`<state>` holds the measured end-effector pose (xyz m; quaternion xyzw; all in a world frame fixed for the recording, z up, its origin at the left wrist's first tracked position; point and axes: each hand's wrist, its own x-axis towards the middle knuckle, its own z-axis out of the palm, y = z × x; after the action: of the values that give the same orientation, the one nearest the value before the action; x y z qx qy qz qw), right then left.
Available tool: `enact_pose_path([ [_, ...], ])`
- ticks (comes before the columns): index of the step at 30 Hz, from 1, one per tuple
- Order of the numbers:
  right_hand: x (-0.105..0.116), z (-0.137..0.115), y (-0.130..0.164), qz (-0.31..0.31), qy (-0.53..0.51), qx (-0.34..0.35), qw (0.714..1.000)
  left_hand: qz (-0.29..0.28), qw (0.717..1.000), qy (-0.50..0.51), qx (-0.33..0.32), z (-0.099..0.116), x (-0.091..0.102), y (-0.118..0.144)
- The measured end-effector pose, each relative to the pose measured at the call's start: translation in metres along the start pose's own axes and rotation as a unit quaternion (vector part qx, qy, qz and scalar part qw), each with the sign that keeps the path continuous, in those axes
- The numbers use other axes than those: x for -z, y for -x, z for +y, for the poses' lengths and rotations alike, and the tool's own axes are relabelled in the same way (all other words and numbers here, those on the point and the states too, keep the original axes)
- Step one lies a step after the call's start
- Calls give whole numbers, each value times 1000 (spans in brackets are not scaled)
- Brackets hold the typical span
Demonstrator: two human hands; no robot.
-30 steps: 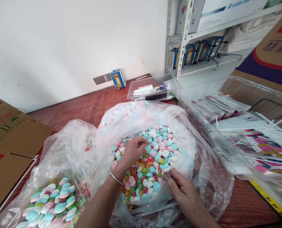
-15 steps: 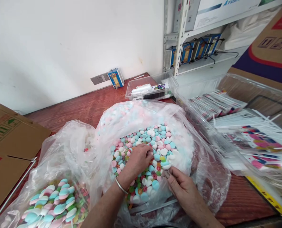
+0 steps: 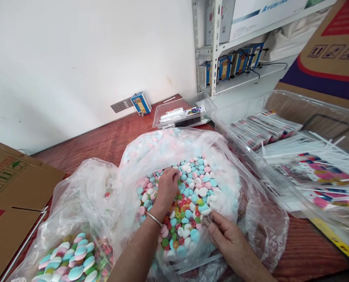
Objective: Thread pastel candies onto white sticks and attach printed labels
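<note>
Seemingly mid-sort, the person's left hand (image 3: 167, 188) digs, fingers curled, into pastel sweets (image 3: 192, 184) heaped in an open clear bag (image 3: 250, 211) on the wooden table (image 3: 104, 137). At five o'clock of it, the right hand (image 3: 225, 235) pinches the bag's rim. A second bag of candy (image 3: 71, 254) sits at eight o'clock. Picking pieces out would call for a careful fingertip pinch.
</note>
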<state>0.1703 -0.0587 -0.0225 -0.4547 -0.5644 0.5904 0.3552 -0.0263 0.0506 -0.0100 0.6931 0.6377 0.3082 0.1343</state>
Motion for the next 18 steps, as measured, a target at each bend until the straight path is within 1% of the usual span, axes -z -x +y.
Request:
enact_pose_path([
  [3,0,3,0,-3,4,-4,1000,6,999,-26,24,-2,-1,-1],
  [6,0,5,1,-7,8,5,1000,9,998,-50,46,-2,-4,-3],
  [11,1,6,1,-4,8,9,1000,13,996,-67,62,4,-10,-4],
  [15,0,8,1,-7,12,19,1000,15,996,-50,76,8,-12,-6],
  [18,2,7,1,-3,15,21,1000,14,996,-7,83,10,-5,-6],
])
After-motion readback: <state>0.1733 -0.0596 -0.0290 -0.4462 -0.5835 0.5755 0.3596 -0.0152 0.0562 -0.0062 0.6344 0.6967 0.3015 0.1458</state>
